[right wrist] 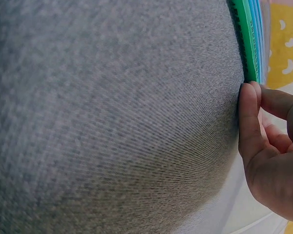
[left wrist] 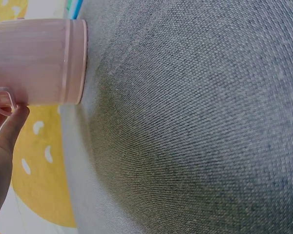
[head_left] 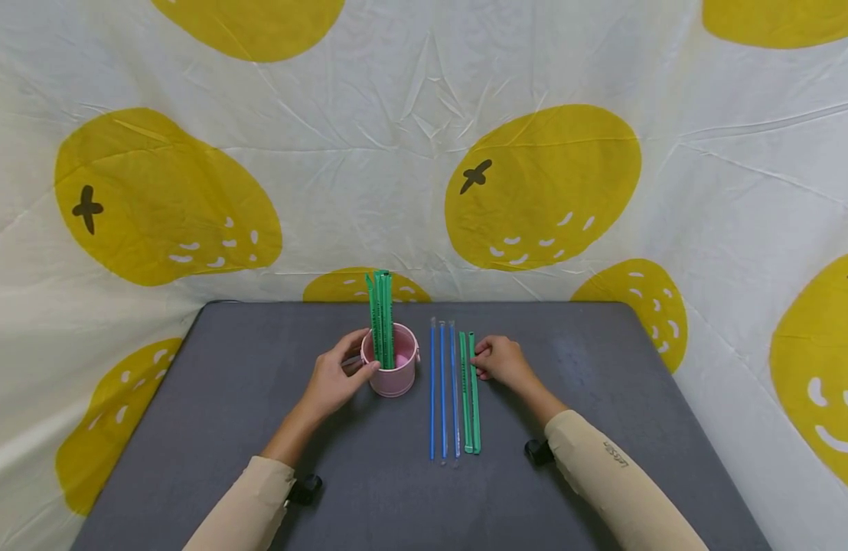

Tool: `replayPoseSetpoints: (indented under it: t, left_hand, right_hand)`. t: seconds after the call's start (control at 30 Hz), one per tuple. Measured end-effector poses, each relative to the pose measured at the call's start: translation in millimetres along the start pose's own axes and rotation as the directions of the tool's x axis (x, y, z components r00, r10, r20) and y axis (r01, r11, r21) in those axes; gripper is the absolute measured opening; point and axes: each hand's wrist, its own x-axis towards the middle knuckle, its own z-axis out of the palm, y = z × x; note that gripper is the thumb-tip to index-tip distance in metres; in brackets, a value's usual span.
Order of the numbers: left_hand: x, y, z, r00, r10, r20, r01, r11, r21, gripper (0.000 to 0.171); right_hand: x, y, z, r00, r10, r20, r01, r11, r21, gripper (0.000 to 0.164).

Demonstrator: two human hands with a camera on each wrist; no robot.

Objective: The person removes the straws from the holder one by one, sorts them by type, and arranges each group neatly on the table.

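Note:
A small pink bucket [head_left: 394,380] stands on the table with several green-wrapped straws [head_left: 380,317] upright in it, leaning to its left side. My left hand [head_left: 336,376] grips the bucket from the left, thumb at the near side and fingers behind the rim. In the left wrist view, a fingertip touches the bucket [left wrist: 34,61] beside its handle lug. My right hand [head_left: 501,360] pinches the upper part of the rightmost green straw [head_left: 475,417] between thumb and fingers. That straw [right wrist: 247,44] lies flat along the table in the right wrist view.
Left of the pinched straw lie another green straw [head_left: 466,405] and three blue straws [head_left: 443,390] in clear wrappers, roughly parallel. The dark grey table [head_left: 245,398] ends at a white cloth [head_left: 369,207] with yellow fruit prints. A black wrist camera [head_left: 305,488] sits by the left sleeve.

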Motion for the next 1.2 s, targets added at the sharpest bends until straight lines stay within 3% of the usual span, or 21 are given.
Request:
replayPoseSetpoints:
  t: [0.17, 1.2]
  left_hand:
    - [-1.5, 6.4, -1.1, 1.000, 0.010, -0.002, -0.010, 1.000, 0.002, 0.059]
    - [-0.4, -0.5, 0.0, 1.000, -0.008, 0.001, 0.008, 1.000, -0.016, 0.061]
  right_hand:
    - [0.1, -0.2, 0.1, 1.000, -0.016, -0.006, 0.016, 1.000, -0.016, 0.019]
    - [-3.0, -2.3, 0.7, 0.999, -0.027, -0.030, 0.025, 0.997, -0.070, 0.022]
